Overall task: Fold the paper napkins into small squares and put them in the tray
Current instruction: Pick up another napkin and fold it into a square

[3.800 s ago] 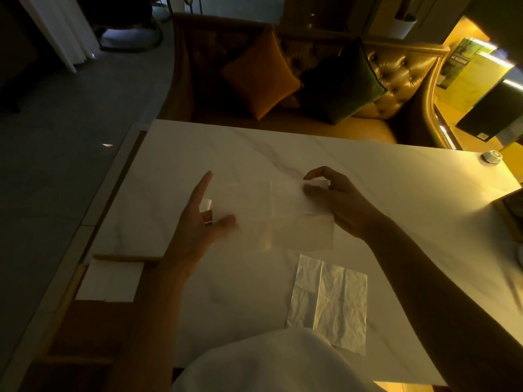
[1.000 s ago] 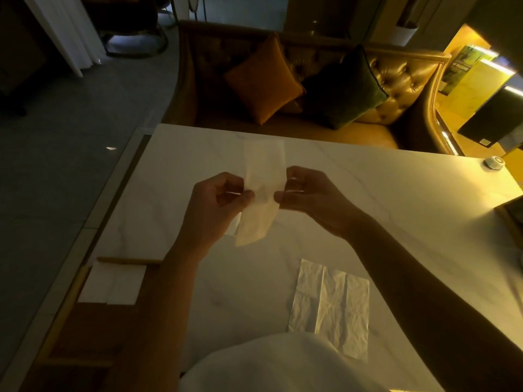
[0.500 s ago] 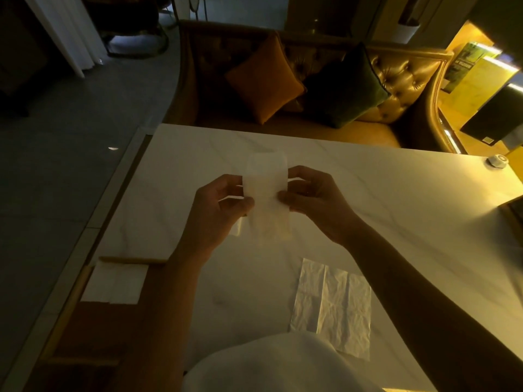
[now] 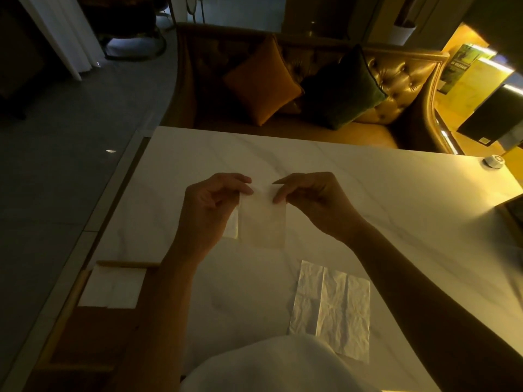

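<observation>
- Now I pinch the folded napkin (image 4: 261, 219) at its top corners, left hand (image 4: 209, 205) and right hand (image 4: 314, 199), over the table (image 4: 396, 207).
- A spread napkin (image 4: 331, 306) lies flat nearer me.
- The tray (image 4: 96, 332) at my left holds folded squares (image 4: 113, 287).

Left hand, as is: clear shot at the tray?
Probably yes. The left hand pinches the folded napkin together with the right hand. The tray lies beside the left forearm at the table edge, with nothing in between. The right hand would need to let go first.
</observation>
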